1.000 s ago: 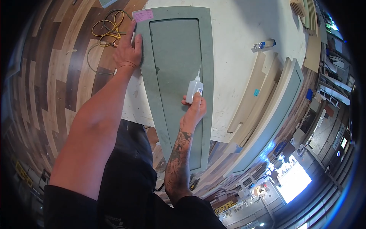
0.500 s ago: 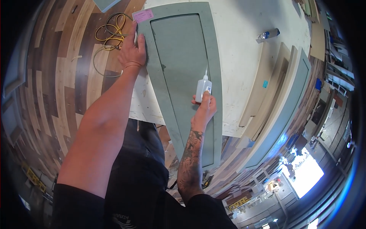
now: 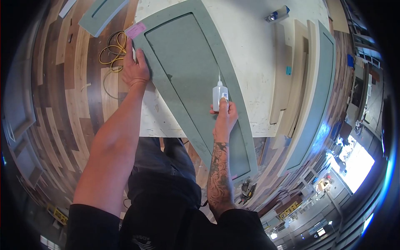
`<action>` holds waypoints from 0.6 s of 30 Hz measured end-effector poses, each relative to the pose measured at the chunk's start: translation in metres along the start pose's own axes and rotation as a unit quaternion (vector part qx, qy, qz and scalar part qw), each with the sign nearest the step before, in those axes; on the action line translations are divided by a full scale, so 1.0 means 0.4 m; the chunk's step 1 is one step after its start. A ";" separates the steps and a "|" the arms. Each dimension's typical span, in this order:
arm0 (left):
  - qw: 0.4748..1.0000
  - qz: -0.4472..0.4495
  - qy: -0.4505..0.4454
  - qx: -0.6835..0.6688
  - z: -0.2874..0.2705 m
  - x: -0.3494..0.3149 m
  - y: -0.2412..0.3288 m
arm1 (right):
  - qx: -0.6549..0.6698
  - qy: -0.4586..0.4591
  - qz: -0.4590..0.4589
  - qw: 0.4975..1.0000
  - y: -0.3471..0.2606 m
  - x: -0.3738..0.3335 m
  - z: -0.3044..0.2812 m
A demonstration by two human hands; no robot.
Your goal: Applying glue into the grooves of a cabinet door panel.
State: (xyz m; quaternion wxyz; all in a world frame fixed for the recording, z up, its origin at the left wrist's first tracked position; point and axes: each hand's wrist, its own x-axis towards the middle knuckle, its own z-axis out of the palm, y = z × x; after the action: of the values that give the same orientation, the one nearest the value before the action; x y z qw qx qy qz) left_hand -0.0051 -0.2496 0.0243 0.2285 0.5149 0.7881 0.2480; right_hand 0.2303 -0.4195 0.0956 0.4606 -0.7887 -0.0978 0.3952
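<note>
A grey-green cabinet door (image 3: pixel 183 62) with a recessed centre panel lies at a slant on the white worktable, its near end jutting past the table's front edge. My right hand (image 3: pixel 225 114) is wrapped around a small clear squeeze bottle (image 3: pixel 217 100), thumb on its front. The bottle's thin nozzle points away from me, its tip at the groove along the recess's right side. Against the door's left edge rests my left hand (image 3: pixel 136 71), fingers stretched along the edge and thumb apart. A pink label (image 3: pixel 135 30) sits at the door's far left corner.
The white worktable (image 3: pixel 246 54) carries a blue-and-white tube (image 3: pixel 277 13) at the far right. Further panels and boards (image 3: pixel 310 91) stand along its right side. A yellow cord (image 3: pixel 104 56) lies coiled on the wood-plank floor (image 3: pixel 77 104), near another grey-green panel (image 3: pixel 102 16).
The whole view has turned, so the door looks more slanted. My right hand has drawn the bottle's tip a little toward me along the groove. My left hand stays at the door's edge.
</note>
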 end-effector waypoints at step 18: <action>1.000 -0.003 -0.006 0.000 0.005 0.001 0.000 | -0.012 0.021 0.009 1.000 0.040 -0.028 -0.033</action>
State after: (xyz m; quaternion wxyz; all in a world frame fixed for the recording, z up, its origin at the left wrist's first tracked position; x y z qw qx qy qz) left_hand -0.0041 -0.2488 0.0225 0.2339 0.5139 0.7882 0.2448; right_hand 0.2289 -0.4428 0.0920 0.4499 -0.8030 -0.0859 0.3812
